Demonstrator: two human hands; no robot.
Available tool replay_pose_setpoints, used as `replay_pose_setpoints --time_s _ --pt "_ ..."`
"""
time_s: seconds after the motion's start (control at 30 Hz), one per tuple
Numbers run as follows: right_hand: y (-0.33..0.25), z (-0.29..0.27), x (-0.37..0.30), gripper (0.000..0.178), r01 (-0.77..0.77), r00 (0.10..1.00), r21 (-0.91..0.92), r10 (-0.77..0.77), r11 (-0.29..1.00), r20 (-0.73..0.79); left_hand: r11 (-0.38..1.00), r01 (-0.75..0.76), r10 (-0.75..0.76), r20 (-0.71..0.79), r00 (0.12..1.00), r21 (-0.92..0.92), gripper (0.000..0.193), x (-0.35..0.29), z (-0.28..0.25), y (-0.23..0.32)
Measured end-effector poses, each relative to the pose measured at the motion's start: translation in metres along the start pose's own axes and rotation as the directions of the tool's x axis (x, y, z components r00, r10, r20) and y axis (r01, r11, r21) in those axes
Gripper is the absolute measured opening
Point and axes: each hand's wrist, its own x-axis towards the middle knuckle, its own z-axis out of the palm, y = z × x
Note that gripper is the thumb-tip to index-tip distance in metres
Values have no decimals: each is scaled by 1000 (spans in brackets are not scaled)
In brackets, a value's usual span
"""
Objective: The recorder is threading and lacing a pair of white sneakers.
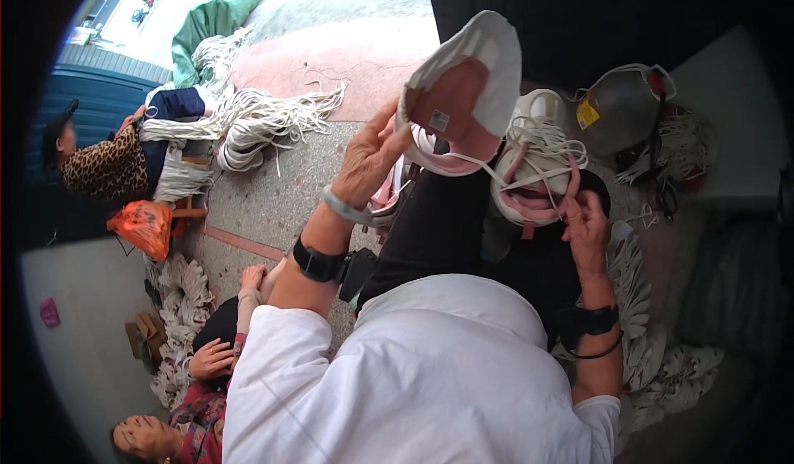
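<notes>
My left hand (372, 154) grips the edge of a white shoe upper (496, 63) with a pink lining and a small white label inside, held raised with its opening toward me. A second white shoe upper (511, 203), with pink lining and loosely criss-crossed white laces (542, 137), rests over my knees. On its pink collar edge at the right, the fingers of my right hand (587, 228) are closed. A white strand runs between the two uppers. Below my left wrist, another pink-and-white upper (387, 193) is partly hidden.
A grey container (616, 112) with a yellow label stands at the right, beside a lace bundle (691, 145) and dark-handled scissors (665, 198). Stacked white uppers (633, 298) lie along my right side. Two people sit at left, near long lace bundles (256, 125) and an orange bag (142, 226).
</notes>
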Motion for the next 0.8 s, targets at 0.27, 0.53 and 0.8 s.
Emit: replay_pose_setpoints --time_s 0.27,0.53,0.8 --pt "7 -9 -4 21 -81 995 2 80 997 56 887 -426 414 104 905 179 55 -28 61 4" --pt "-25 -12 -20 18 32 969 287 41 958 -245 295 -819 438 692 574 493 18 -41 157 -20" --pt "-59 -8 -5 40 353 925 -428 -379 832 27 187 -937 525 776 349 295 18 -29 140 -17"
